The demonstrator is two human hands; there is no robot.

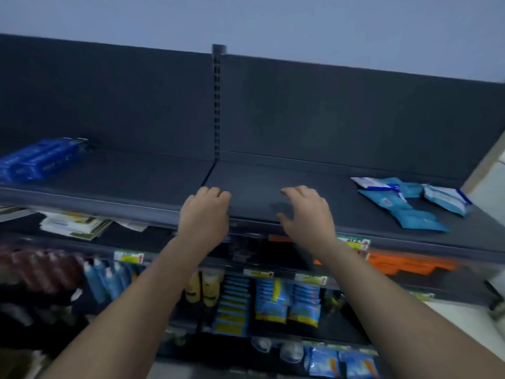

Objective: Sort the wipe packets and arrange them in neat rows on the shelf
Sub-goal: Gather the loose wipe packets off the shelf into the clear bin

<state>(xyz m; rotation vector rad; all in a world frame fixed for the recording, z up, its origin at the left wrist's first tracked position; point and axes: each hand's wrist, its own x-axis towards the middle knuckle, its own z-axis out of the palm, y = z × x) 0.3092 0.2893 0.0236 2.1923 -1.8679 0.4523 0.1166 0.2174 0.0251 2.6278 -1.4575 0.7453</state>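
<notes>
Two bare forearms reach up. The left grip (203, 212) and right grip (306, 214) rest at the shelf (259, 184) front edge, fingers loosely bent, holding nothing. Further right lie jumbled light-blue wipe packets (404, 205); dark-blue packs (41, 160) sit far left. Probably light, soft and slick: pinch across the flat faces.

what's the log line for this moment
left hand empty, top shelf front | right hand empty, beside it | teal packets scattered, right end | dark blue packets left end
</notes>
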